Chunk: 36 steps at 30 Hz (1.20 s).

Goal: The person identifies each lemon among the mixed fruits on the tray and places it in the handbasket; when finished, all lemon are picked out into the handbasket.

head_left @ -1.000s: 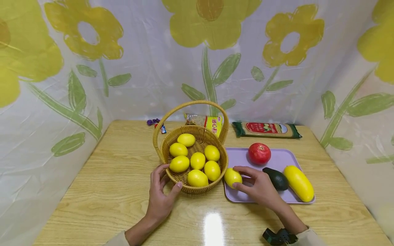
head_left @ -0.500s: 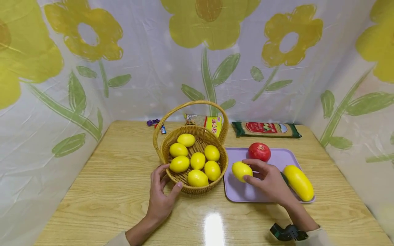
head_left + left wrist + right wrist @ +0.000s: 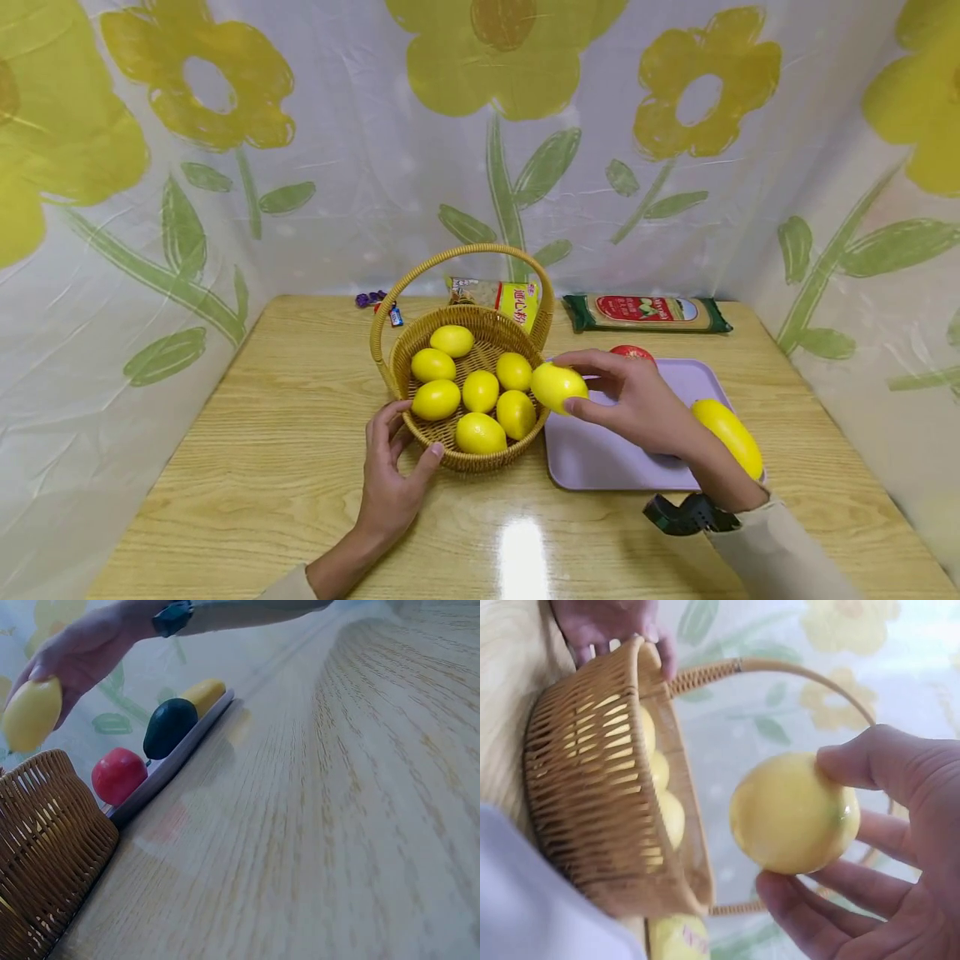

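Note:
My right hand point(image 3: 637, 404) pinches a lemon point(image 3: 558, 388) between thumb and fingertips, raised beside the right rim of a wicker basket point(image 3: 480, 463). In the right wrist view the held lemon point(image 3: 793, 814) is up close, apart from the lemons seen past the rim. Several lemons point(image 3: 480, 433) lie on the basket's floor. My left hand point(image 3: 396, 483) holds the basket at its front left, thumb and index finger at the rim. A purple tray point(image 3: 600, 467) is under my right forearm.
On the tray are a round red fruit point(image 3: 119, 776), a dark green avocado point(image 3: 169, 728) and a long yellow fruit point(image 3: 731, 437). Behind lie a pasta packet point(image 3: 647, 312), a yellow-labelled bag point(image 3: 517, 302) and small wrapped candies point(image 3: 371, 298). The basket's tall handle point(image 3: 468, 248) arches over it.
My right hand has lifted the lemon off the tray, first rightward, then up and left to the basket's rim. The left hand and basket have stayed in place.

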{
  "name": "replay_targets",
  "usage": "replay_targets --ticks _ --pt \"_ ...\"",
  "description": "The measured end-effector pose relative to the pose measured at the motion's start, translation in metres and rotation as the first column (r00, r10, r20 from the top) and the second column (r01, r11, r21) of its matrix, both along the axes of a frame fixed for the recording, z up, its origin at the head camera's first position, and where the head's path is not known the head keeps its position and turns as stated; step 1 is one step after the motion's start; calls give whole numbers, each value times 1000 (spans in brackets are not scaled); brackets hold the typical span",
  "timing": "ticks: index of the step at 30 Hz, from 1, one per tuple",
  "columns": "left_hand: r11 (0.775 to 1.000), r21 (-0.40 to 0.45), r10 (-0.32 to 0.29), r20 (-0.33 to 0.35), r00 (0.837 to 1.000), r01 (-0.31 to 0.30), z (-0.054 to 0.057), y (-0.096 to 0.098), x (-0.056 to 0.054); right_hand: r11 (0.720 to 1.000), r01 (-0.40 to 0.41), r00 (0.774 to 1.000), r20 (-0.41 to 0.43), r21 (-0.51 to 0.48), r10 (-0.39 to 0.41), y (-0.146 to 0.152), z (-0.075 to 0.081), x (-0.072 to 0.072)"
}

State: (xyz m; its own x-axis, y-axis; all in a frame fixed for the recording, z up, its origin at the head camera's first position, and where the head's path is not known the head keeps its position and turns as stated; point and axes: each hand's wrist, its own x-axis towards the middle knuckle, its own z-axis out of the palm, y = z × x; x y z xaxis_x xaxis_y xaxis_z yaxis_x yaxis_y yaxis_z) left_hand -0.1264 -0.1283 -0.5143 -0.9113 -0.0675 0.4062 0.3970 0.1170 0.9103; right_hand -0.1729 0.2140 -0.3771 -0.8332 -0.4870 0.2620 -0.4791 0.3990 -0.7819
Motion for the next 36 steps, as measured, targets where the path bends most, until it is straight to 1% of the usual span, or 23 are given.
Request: replay_targets --ticks 2,4,6,8,10,12,15,17,21,23,25,29,31,33,34,36 --pt "1000 0 -2 4 1000 2 0 0 0 999 -16 1000 -10 46 16 -11 3 -7" --pt "1000 -1 -3 13 1000 3 0 0 0 993 -10 999 -29 116 14 -21 5 -14" --pt "1000 -1 -5 22 1000 5 1 0 1 977 10 998 -69 213 4 -32 5 -19" --pt "1000 -1 -7 29 1000 7 1 0 2 951 28 994 -109 308 6 -42 6 -23" --pt "1000 -1 -8 33 999 8 1 0 2 914 41 988 -155 404 24 -51 6 -26" --pt "1000 -2 -9 34 999 9 1 0 3 879 49 980 -192 475 49 -59 7 -28" --pt "1000 -5 -7 32 999 7 2 0 3 845 56 968 -236 532 85 -67 5 -33" --pt "1000 -6 -5 30 1000 5 2 0 2 835 61 966 -243 547 88 -72 3 -36" --pt "1000 0 -3 30 1000 3 2 0 2 816 71 970 -229 573 76 -78 -3 -42" --pt "1000 -2 -4 31 1000 4 2 0 2 815 78 971 -229 575 68 -78 -6 -43" --pt "1000 -3 -5 33 999 5 2 0 3 820 90 969 -239 566 59 -77 -8 -43" --pt "1000 -1 0 39 999 0 3 0 3 850 94 959 -276 519 62 -70 -9 -40" --pt "1000 5 16 30 999 -16 5 -1 3 864 88 952 -296 496 73 -64 -6 -38" --pt "999 10 50 3 999 -50 8 -2 2 880 83 946 -314 468 78 -53 -3 -35" --pt "997 16 70 -24 997 -70 12 -4 1 886 87 945 -318 454 70 -46 -1 -33" --pt "993 7 121 -91 988 -121 23 -11 -3 893 111 945 -325 436 41 -29 5 -28"
